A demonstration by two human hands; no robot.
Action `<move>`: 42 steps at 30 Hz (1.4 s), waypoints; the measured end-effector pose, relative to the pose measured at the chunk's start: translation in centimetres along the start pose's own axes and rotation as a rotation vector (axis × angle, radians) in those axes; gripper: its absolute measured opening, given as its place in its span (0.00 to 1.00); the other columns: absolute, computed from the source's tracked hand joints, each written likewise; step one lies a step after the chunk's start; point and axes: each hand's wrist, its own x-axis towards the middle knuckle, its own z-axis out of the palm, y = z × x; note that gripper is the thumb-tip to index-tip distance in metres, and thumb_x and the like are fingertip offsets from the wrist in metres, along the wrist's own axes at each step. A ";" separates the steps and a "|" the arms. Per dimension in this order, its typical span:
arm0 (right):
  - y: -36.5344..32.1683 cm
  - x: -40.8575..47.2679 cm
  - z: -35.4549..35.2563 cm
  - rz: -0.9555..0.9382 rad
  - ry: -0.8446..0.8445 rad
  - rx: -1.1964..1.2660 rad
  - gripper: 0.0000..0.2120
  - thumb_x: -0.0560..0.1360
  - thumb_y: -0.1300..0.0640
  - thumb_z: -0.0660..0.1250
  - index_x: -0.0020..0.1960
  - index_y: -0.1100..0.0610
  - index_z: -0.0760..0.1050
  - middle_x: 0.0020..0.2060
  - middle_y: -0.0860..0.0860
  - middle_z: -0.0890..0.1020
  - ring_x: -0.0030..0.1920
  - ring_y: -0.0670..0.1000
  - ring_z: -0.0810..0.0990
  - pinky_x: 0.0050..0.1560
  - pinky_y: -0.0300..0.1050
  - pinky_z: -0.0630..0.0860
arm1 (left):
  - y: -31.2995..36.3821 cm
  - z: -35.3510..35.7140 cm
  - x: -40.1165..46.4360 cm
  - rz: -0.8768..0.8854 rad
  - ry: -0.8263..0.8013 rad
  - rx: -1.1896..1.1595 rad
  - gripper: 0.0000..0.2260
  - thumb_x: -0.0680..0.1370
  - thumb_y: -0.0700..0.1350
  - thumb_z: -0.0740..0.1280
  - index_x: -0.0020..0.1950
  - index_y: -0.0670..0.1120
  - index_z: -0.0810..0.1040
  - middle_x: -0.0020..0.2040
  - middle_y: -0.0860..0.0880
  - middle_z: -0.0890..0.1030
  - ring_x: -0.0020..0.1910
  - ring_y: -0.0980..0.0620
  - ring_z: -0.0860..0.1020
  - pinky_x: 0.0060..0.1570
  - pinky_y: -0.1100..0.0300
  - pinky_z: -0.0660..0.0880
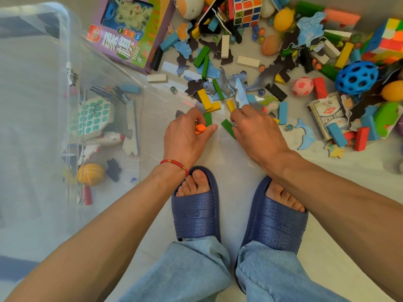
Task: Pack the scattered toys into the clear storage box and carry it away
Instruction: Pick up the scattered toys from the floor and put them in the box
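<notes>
The left hand [187, 136] is curled narrow around a small orange plastic piece [200, 128], its fingertips touching a short green wooden block [208, 118]; the right hand [255, 125] is likewise bunched, pinching a yellow wooden block [230, 105] and a blue-grey cardboard puzzle cutout [242, 94], with a second green wooden block [227, 127] lying just under its fingers. This looks like the gathering step, both hands scooping up small pieces near the feet in dark blue rubber slides [196, 214]. The large clear plastic storage box [65, 51] stands just to the left of the left hand, its wall close by; inside it lie a teal-dotted hexagonal board [93, 116], an orange ribbed ball [90, 174] and a few other bits, so packing seems early. The next move probably calls for lifting both handfuls over the box rim without spilling the loose blocks. Beyond the hands, away from the box, the pile is still thick: a purple cardboard game carton [130, 40] touching the box's far wall, a multicoloured twist cube [247, 9], a pink-and-white soft ball [302, 86], a blue perforated ball [356, 76] and a pack of playing cards [327, 115]. Everything rests on a pale, smooth floor [239, 171]; little more of the room shows.
</notes>
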 end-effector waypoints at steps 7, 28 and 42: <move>-0.6 0.6 -0.3 -0.010 -0.086 -0.087 0.08 0.74 0.68 0.68 0.52 0.61 0.77 0.45 0.60 0.78 0.44 0.64 0.79 0.35 0.50 0.64 | 1.0 -1.0 -3.7 -0.340 -0.028 -0.572 0.14 0.72 0.58 0.74 0.41 0.48 0.77 0.34 0.52 0.79 0.34 0.51 0.78 0.41 0.45 0.81; -26.0 2.3 -26.3 0.360 -0.658 1.480 0.19 0.75 0.48 0.72 0.61 0.45 0.67 0.49 0.54 0.80 0.54 0.55 0.82 0.60 0.56 0.79 | -8.0 -29.4 -16.6 -0.818 0.353 -1.491 0.07 0.79 0.47 0.64 0.55 0.46 0.71 0.45 0.43 0.72 0.40 0.43 0.77 0.58 0.34 0.75; -5.9 0.8 -18.1 0.138 -0.366 0.232 0.11 0.77 0.56 0.63 0.49 0.62 0.81 0.41 0.56 0.82 0.42 0.54 0.80 0.41 0.48 0.76 | 1.0 -14.8 -10.0 -0.292 0.059 -0.773 0.09 0.74 0.35 0.67 0.51 0.46 0.82 0.48 0.49 0.84 0.48 0.54 0.81 0.54 0.54 0.80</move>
